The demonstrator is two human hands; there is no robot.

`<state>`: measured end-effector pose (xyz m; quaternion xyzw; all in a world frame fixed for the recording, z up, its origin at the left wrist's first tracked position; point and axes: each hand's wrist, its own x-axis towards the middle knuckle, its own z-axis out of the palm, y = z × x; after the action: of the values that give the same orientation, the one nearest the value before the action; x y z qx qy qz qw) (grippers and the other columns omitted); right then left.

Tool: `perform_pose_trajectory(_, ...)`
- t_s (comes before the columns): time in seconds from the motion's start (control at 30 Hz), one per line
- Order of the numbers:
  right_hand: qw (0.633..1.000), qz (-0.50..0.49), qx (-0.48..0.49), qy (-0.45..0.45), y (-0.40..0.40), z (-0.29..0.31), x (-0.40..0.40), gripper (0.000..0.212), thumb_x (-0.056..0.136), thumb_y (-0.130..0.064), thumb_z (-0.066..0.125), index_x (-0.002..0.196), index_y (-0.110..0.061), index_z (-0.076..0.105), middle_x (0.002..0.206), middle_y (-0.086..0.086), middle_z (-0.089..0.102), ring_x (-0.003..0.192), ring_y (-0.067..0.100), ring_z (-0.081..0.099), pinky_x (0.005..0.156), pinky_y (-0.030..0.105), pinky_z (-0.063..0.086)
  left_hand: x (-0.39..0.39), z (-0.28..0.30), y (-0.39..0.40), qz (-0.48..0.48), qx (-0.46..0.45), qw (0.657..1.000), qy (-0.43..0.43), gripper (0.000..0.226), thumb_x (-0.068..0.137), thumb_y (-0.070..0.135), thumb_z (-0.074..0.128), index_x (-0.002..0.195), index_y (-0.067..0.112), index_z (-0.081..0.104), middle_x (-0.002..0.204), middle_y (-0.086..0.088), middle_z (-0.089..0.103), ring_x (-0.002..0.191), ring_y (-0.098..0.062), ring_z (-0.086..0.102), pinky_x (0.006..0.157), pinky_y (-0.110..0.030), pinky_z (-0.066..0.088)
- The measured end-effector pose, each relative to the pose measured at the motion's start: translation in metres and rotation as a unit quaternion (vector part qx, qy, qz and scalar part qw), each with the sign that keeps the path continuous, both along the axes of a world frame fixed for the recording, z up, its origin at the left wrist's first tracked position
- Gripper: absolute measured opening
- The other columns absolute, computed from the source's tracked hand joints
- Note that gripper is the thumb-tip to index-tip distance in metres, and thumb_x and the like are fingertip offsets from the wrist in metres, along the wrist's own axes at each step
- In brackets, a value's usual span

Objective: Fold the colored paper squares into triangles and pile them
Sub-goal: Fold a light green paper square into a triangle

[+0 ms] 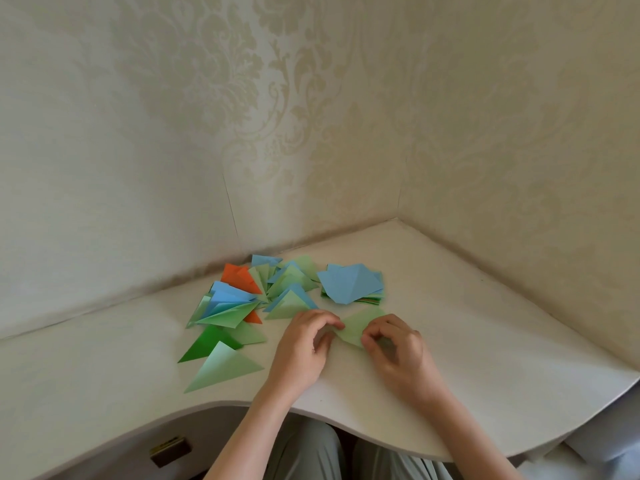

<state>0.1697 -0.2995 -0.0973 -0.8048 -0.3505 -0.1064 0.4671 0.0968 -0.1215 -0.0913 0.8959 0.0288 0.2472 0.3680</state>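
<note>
A light green paper (356,326) lies on the white table (485,341) between my two hands, partly folded. My left hand (304,344) pinches its left edge with curled fingers. My right hand (398,348) pinches its near right part. To the left lies a loose spread of folded triangles (242,306) in light green, blue, orange and dark green. One light green triangle (225,370) lies nearest the front edge, overlapping a dark green triangle (204,342). A stack of unfolded squares (349,284), with a creased blue sheet on top, sits behind my hands.
The table fits into a wallpapered corner (398,216), with walls close behind and to the right. Its curved front edge (311,414) runs just below my wrists. A drawer handle (169,450) shows under the table at the left.
</note>
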Motion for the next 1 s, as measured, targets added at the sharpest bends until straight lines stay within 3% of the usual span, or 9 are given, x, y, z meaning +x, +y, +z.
perform_pose_trajectory(0.13,0.999,-0.016,-0.011,-0.03,-0.0001,-0.0009,-0.0006,0.008,0.081,-0.037,0.059,0.077,-0.031,0.06,0.084,-0.022,0.056,0.078,0.002,0.057,0.072,0.041,0.051,0.0006,-0.0018,0.0,-0.005,0.004,1.0,-0.012,0.018,0.086,0.006,0.064,0.089,0.024,0.067,0.095,0.018,0.063,0.099,-0.005,0.054,0.087,-0.027,0.047)
perform_pose_trajectory(0.27,0.998,-0.05,-0.023,-0.029,-0.0009,-0.0045,-0.0008,0.013,0.074,-0.042,0.065,0.08,-0.031,0.064,0.083,-0.024,0.057,0.076,-0.003,0.058,0.071,0.035,0.051,-0.002,0.0009,-0.0011,-0.02,-0.011,1.0,-0.006,0.016,0.088,0.01,0.064,0.09,0.026,0.066,0.087,0.025,0.06,0.093,-0.004,0.056,0.082,-0.027,0.049)
perform_pose_trajectory(0.37,0.999,-0.033,-0.026,-0.027,-0.001,-0.0033,0.0005,0.009,0.079,-0.036,0.065,0.078,-0.027,0.066,0.082,-0.021,0.059,0.074,-0.003,0.059,0.07,0.034,0.052,-0.0024,0.0022,-0.0017,-0.024,0.009,1.0,-0.01,0.011,0.088,0.015,0.065,0.09,0.026,0.065,0.082,0.027,0.058,0.087,-0.004,0.056,0.077,-0.027,0.048)
perform_pose_trajectory(0.47,0.999,-0.027,-0.008,-0.02,-0.0012,0.0002,-0.001,0.024,0.088,-0.041,0.057,0.074,-0.024,0.067,0.08,-0.019,0.061,0.071,-0.001,0.059,0.068,0.031,0.051,-0.0036,0.0018,-0.0017,-0.023,0.0,1.0,-0.008,0.008,0.088,0.019,0.066,0.092,0.026,0.065,0.081,0.022,0.058,0.084,-0.004,0.056,0.074,-0.027,0.048)
perform_pose_trajectory(0.57,0.998,-0.042,-0.022,-0.035,0.0014,-0.0023,-0.0025,0.03,0.079,-0.054,0.062,0.069,-0.026,0.066,0.086,-0.022,0.06,0.069,-0.005,0.057,0.07,0.03,0.05,-0.0051,0.0022,-0.0019,-0.024,-0.023,0.999,0.0,0.011,0.087,0.024,0.068,0.093,0.032,0.066,0.082,0.015,0.059,0.082,-0.007,0.056,0.073,-0.026,0.048)
perform_pose_trajectory(0.77,0.997,-0.031,-0.05,-0.048,0.0001,-0.0065,0.0003,0.028,0.081,-0.049,0.061,0.068,-0.024,0.066,0.092,-0.021,0.056,0.075,-0.004,0.056,0.075,0.036,0.051,-0.0054,0.0046,-0.0047,-0.016,0.001,1.0,0.002,0.012,0.085,0.031,0.069,0.096,0.034,0.065,0.081,0.017,0.056,0.086,-0.003,0.054,0.08,-0.028,0.047)
perform_pose_trajectory(1.0,0.991,-0.065,-0.093,-0.069,0.0029,-0.0039,-0.0038,0.029,0.077,-0.054,0.062,0.07,-0.026,0.059,0.09,-0.016,0.054,0.079,0.004,0.057,0.072,0.035,0.049,0.0001,-0.0003,-0.0087,0.024,0.066,0.998,0.004,0.028,0.079,0.041,0.073,0.103,0.032,0.061,0.079,0.019,0.054,0.085,-0.001,0.049,0.082,-0.02,0.032)
